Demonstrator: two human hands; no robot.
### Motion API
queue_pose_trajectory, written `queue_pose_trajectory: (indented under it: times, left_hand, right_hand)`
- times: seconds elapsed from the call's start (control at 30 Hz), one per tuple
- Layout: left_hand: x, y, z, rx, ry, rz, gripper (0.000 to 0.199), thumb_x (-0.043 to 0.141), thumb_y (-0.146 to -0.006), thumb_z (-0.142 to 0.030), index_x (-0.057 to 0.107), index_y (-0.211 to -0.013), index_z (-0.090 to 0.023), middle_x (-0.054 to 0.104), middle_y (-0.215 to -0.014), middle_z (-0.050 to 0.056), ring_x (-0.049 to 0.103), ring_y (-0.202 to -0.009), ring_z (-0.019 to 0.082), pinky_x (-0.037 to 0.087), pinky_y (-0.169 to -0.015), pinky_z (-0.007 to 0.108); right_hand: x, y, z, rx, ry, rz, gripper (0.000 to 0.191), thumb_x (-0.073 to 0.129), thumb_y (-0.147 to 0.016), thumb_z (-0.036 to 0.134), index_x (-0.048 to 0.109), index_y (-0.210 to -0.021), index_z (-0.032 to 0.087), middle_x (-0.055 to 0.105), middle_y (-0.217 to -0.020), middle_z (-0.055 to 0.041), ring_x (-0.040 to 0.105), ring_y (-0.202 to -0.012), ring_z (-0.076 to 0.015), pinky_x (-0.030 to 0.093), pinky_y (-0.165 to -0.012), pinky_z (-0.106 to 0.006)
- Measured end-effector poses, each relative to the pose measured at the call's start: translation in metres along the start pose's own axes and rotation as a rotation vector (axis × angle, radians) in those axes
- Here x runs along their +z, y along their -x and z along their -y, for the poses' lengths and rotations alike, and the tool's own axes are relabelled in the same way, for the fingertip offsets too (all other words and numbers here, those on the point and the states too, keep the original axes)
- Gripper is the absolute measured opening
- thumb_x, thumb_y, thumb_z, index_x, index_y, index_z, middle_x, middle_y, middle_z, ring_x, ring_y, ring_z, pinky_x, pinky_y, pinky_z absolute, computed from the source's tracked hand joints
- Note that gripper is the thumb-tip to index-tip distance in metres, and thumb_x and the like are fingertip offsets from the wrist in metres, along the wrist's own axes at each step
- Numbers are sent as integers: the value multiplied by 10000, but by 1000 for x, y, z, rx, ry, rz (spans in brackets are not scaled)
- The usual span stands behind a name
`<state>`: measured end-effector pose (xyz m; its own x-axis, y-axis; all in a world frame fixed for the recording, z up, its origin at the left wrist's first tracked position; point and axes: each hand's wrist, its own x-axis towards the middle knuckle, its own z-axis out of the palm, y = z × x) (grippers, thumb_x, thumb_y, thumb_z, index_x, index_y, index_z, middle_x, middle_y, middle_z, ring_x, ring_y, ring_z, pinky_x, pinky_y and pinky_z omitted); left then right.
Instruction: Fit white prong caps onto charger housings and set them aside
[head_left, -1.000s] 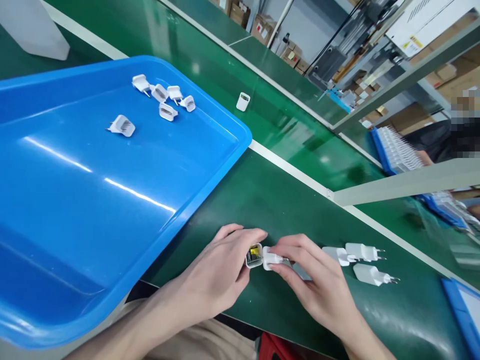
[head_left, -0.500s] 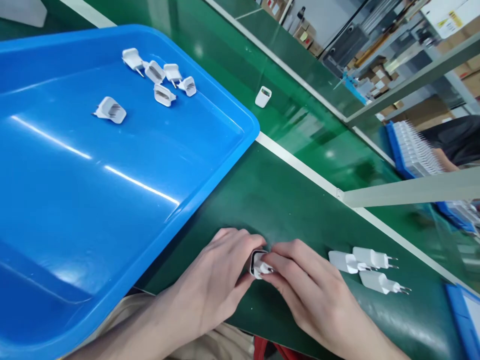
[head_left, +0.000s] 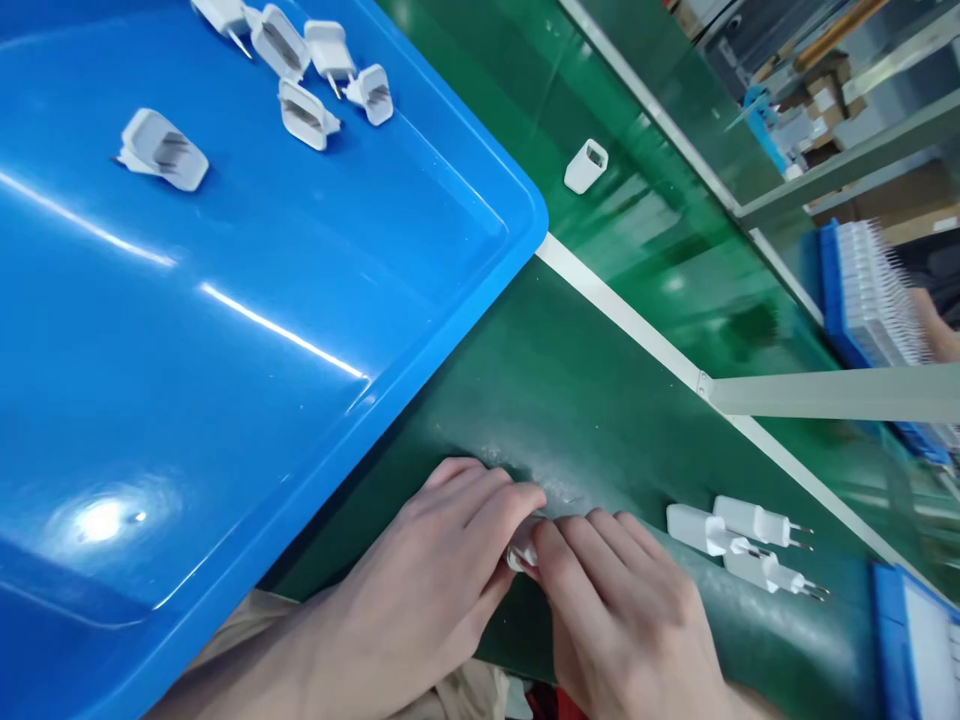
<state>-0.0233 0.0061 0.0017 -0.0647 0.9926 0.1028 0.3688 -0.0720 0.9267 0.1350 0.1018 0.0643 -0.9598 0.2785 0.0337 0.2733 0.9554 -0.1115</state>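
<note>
My left hand (head_left: 442, 570) is closed around a small white charger housing (head_left: 516, 557), mostly hidden by the fingers. My right hand (head_left: 630, 610) presses its curled thumb and fingers against the white plug end of the same piece; the pins are out of sight. Both hands meet low over the green table (head_left: 585, 410). To their right lie three white chargers (head_left: 694, 527) with two-pin plugs, pins pointing right. In the blue tray (head_left: 442, 330) at the left are several white plug caps (head_left: 304, 112), hollow sides and pins showing.
One open white housing (head_left: 586, 166) stands on the shiny green surface beyond a pale strip (head_left: 622, 305). A pale metal bar (head_left: 832, 395) juts in from the right. Another blue tray (head_left: 892, 640) is at the lower right. Behind the glass, a person's hand (head_left: 934, 325) is beside racked white plugs (head_left: 877, 290).
My right hand has turned and closed in on the piece, its fingers now more curled; the plug's pin, visible before, is hidden. The view has tilted and shifted slightly.
</note>
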Motion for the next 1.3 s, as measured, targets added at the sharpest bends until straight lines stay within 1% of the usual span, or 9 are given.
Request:
queue_pose_trajectory:
  times: [0.23, 0.33, 0.47, 0.63, 0.77, 0.93, 1.03, 1.17, 1.3]
  left_hand:
    - [1, 1, 3, 17, -28, -3, 406, 555, -903, -20, 471, -1218, -264, 632, -1061, 13, 610, -997, 216, 507, -904, 378]
    - [4, 2, 4, 28, -99, -20, 513, 601, -895, -41, 450, -1333, -262, 641, -1209, 44, 610, -1116, 244, 517, -936, 384]
    - [9, 3, 7, 124, -230, -66, 758, 699, -874, -103, 314, -1521, -187, 581, -1423, 121, 571, -1252, 301, 493, -1041, 441]
    - [14, 4, 13, 195, -290, -141, 612, 650, -968, -256, 367, -1503, -162, 638, -1332, 129, 619, -1173, 318, 540, -953, 449]
    - [15, 5, 18, 220, -302, -184, 484, 461, -1070, -418, 408, -1495, -193, 659, -1289, 109, 635, -1148, 308, 554, -895, 428]
    - [15, 4, 21, 238, -339, -198, 480, 424, -1083, -481, 444, -1477, -208, 672, -1274, 88, 645, -1143, 280, 558, -877, 399]
    - [16, 2, 20, 260, -377, -219, 480, 426, -1084, -463, 456, -1467, -175, 683, -1261, 104, 665, -1110, 278, 555, -880, 408]
    - [17, -1, 20, 298, -401, -278, 450, 409, -1089, -408, 468, -1444, -136, 715, -1214, 110, 704, -1051, 254, 561, -871, 387]
    - [18, -4, 23, 365, -433, -347, 407, 422, -1071, -344, 497, -1400, -117, 739, -1164, 110, 727, -997, 242, 575, -845, 365]
  right_hand:
    - [1, -3, 7, 13, 35, 2, 243, 441, -953, 13, 608, -1027, 173, 580, -749, -49, 428, -630, -207, 284, -601, -376]
    - [-5, -4, 0, 28, 52, 31, 217, 438, -986, 35, 598, -1001, 181, 578, -757, -44, 452, -647, -205, 311, -615, -366]
    - [-15, 13, -45, 136, 258, 32, 172, 461, -1081, 198, 620, -1020, 170, 608, -786, -59, 516, -683, -221, 391, -639, -365]
    - [-47, 51, -94, 291, 497, 15, 336, 425, -1102, 431, 626, -1137, 164, 644, -953, -128, 610, -833, -294, 511, -720, -427]
    - [-66, 57, -68, 316, 545, -212, 320, 615, -1035, 416, 589, -1257, 187, 627, -1054, -138, 629, -956, -308, 549, -791, -446]
    - [-62, 43, -33, -50, 591, -503, 291, 850, -857, 162, 689, -1096, 200, 639, -903, -47, 641, -779, -208, 549, -672, -357]
    - [-55, 34, -25, -97, 485, -546, 319, 832, -873, 171, 709, -1162, 223, 670, -875, -41, 643, -758, -214, 566, -644, -374]
    - [-45, 12, -22, 69, -33, -561, 225, 685, -1008, 347, 677, -1201, 234, 671, -923, -68, 648, -802, -236, 566, -684, -411]
    - [-38, -34, -68, 299, -122, -435, 262, 565, -1046, 479, 648, -1153, 255, 640, -1000, -64, 643, -879, -224, 570, -765, -382]
